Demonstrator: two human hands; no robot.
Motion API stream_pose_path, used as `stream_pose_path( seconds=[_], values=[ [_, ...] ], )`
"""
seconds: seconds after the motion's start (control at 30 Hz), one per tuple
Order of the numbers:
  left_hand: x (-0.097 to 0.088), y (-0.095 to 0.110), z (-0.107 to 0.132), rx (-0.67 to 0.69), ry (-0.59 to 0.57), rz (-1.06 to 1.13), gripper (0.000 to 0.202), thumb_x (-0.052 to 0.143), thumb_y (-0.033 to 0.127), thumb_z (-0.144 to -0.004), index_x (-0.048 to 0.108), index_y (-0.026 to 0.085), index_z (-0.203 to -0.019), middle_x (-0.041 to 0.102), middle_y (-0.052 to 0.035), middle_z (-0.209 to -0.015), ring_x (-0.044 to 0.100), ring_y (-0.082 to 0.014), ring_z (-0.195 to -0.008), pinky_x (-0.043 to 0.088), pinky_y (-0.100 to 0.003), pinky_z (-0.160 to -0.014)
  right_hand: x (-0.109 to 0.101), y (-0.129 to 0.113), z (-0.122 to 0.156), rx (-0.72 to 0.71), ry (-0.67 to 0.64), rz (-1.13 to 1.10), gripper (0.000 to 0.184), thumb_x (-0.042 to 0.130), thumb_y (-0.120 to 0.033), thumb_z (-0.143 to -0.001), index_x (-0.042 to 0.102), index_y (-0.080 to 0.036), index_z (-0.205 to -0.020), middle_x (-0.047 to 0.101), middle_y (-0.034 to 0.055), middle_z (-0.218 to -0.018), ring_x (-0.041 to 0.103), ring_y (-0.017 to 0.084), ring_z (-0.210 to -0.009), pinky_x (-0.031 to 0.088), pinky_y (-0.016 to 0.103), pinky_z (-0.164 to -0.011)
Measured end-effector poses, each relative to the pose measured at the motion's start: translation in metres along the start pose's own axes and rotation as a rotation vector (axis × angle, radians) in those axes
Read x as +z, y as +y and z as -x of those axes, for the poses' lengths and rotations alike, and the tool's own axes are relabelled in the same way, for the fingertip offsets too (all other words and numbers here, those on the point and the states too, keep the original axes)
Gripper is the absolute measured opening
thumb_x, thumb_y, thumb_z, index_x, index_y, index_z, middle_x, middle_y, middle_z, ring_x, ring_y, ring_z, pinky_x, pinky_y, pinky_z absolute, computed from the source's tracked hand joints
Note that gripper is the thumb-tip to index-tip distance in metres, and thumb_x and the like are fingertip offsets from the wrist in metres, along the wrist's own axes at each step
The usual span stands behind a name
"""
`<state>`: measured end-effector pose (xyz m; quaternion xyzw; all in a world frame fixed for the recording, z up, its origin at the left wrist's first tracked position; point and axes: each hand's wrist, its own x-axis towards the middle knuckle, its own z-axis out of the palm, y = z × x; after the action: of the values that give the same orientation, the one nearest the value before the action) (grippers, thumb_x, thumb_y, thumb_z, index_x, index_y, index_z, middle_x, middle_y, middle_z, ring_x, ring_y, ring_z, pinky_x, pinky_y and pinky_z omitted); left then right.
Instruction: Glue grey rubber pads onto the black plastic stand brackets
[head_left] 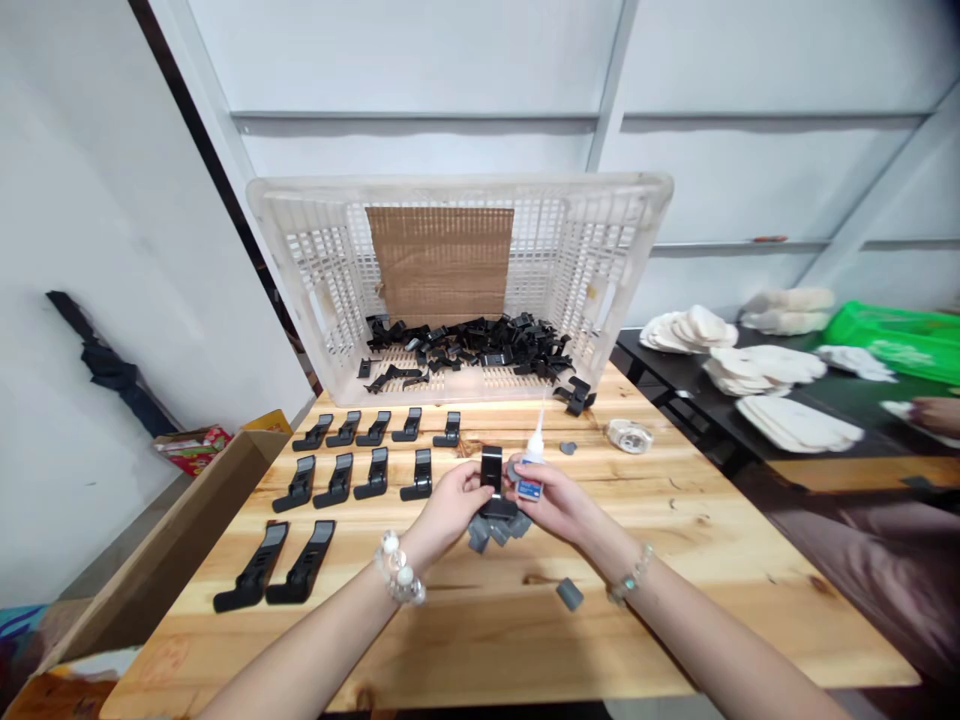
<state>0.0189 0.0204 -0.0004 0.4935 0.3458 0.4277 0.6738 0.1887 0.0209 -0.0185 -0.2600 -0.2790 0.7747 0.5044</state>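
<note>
My left hand (459,502) is closed on a black plastic bracket (491,470), held upright near the table's middle. My right hand (553,500) grips a small white glue bottle (531,482) with a blue label and a long thin nozzle pointing up. A small grey piece (513,468) shows at the right fingertips, beside the bracket. Below both hands lies a little pile of grey pads (495,530). One loose grey pad (570,594) rests nearer to me. To the left, several black brackets (298,482) with grey faces stand in rows.
A white plastic crate (461,190) lies on its side at the back, with many black brackets (487,345) and a cardboard sheet (444,262) inside. A tape roll (628,436) sits at right on the wooden table (712,600). Another person's hand (936,414) shows at far right.
</note>
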Motion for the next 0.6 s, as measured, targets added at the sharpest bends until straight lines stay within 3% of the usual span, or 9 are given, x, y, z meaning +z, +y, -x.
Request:
stream_pose_path(
  seconds=[0.17,0.3,0.4,0.47,0.6],
  values=[
    [0.0,0.002,0.012,-0.15,-0.069,0.149,0.024,0.062,0.016,-0.065,0.06,0.018,-0.089,0.067,-0.0044,-0.087,0.063,-0.0178,-0.081,0.049,-0.03,-0.073,0.002,0.0,0.003,-0.005,-0.02,0.053,0.015,0.078,-0.016,-0.071,0.065,-0.015,-0.079,0.063,0.0,-0.075,0.058,0.01,-0.066,0.047,0.021,-0.064],
    [-0.001,0.011,0.021,-0.288,-0.159,0.238,0.02,0.06,0.015,-0.07,0.061,0.02,-0.09,0.063,-0.0021,-0.082,0.058,-0.0135,-0.072,0.041,-0.023,-0.058,0.007,0.004,0.006,0.025,-0.04,0.079,0.015,0.078,-0.017,-0.072,0.065,-0.015,-0.08,0.064,0.0016,-0.077,0.058,0.011,-0.067,0.048,0.023,-0.065],
    [-0.003,0.015,0.022,-0.305,-0.212,0.295,0.01,0.065,0.018,-0.075,0.061,0.02,-0.084,0.057,0.0,-0.077,0.05,-0.0094,-0.065,0.035,-0.02,-0.053,0.008,0.005,0.006,0.025,-0.032,0.069,0.018,0.078,-0.018,-0.071,0.064,-0.015,-0.083,0.065,0.0028,-0.082,0.06,0.012,-0.072,0.049,0.024,-0.068],
    [-0.004,0.016,0.021,-0.277,-0.241,0.31,0.006,0.064,0.021,-0.078,0.063,0.017,-0.083,0.059,-0.0015,-0.079,0.051,-0.0104,-0.069,0.04,-0.021,-0.059,0.007,0.004,0.006,0.02,-0.014,0.063,0.02,0.078,-0.019,-0.072,0.063,-0.017,-0.084,0.063,0.0011,-0.079,0.06,0.012,-0.071,0.049,0.025,-0.069],
    [-0.005,0.016,0.018,-0.238,-0.312,0.295,0.022,0.063,0.03,-0.083,0.069,0.013,-0.095,0.066,-0.0068,-0.097,0.059,-0.0178,-0.092,0.047,-0.029,-0.085,0.004,-0.006,0.007,-0.013,0.033,0.068,0.024,0.08,-0.021,-0.07,0.062,-0.019,-0.085,0.058,-0.0026,-0.07,0.055,0.01,-0.063,0.048,0.026,-0.067]
  ],
)
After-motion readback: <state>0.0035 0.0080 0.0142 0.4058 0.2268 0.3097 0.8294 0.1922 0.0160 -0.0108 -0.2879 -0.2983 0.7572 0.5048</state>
